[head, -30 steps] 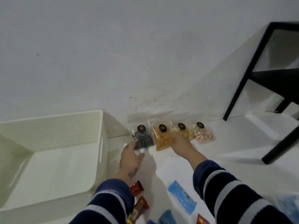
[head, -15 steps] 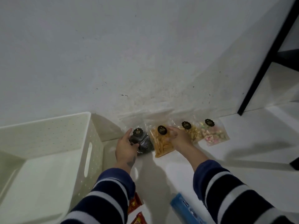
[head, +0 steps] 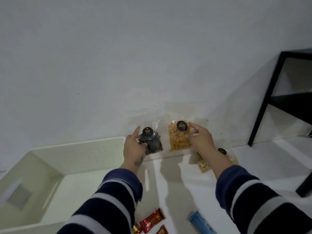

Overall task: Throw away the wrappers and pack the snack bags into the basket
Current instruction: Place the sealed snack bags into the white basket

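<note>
Just right of the basket [head: 81, 156], you now have both bags off the floor: half a second ago they leaned against the wall, and now your left hand [head: 134, 147] grips the dark snack bag [head: 152, 142] while your right hand [head: 199, 139] pinches the orange snack bag [head: 177, 137]. Two more bags lie further right of the basket, partly hidden by your right arm. The red wrappers [head: 152, 220] lie near its front corner. By my reckoning, next comes the carry leftward into the basket.
</note>
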Motion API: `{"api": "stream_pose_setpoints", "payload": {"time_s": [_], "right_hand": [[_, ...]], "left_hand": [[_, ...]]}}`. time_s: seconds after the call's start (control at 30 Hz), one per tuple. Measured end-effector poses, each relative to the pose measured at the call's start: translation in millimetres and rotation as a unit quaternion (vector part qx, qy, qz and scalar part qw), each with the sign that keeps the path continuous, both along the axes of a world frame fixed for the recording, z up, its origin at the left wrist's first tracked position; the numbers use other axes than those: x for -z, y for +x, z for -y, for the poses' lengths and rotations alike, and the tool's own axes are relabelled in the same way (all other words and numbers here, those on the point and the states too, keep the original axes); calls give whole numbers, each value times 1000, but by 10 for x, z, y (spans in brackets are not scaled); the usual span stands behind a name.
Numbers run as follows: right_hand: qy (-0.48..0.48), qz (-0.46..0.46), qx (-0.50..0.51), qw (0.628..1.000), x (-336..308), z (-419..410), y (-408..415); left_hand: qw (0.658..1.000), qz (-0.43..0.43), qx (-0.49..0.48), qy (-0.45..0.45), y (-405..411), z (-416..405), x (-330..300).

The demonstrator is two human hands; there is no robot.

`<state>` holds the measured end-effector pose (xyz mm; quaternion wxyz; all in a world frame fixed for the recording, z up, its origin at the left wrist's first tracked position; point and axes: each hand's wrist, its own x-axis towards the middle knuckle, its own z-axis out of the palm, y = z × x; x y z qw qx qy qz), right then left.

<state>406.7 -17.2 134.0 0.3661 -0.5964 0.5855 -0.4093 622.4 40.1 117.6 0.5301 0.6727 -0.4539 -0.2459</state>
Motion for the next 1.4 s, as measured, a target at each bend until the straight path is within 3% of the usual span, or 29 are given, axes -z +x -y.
{"api": "stream_pose_setpoints", "payload": {"time_s": [0.23, 0.47, 0.77, 1.0, 1.17, 1.3, 1.4], "right_hand": [[-49, -28, -27, 998, -642, -475, 669], [-65, -50, -67, 994, -687, -1072, 1848], [55, -55, -93, 993, 21, -1486, 3189], [121, -46, -74, 989, 507, -1225, 3631], [169, -42, -75, 982, 814, -950, 3878], [209, -46, -110, 971, 1007, -857, 4083], [220, -50, -125, 966, 1062, -857, 4152]], "left_hand": [[998, -34, -20, -46, 821, -493, -593], [997, -45, -51, -19, 1965, -1204, -498], [993, -55, -56, 83, 3067, -1710, 91], [988, -35, -49, 142, 3344, -1442, 448], [981, -14, -105, 162, 3471, -1214, 680], [958, 18, -29, 283, 3497, -1077, 864], [953, 7, -23, 303, 3527, -1056, 942]]}}
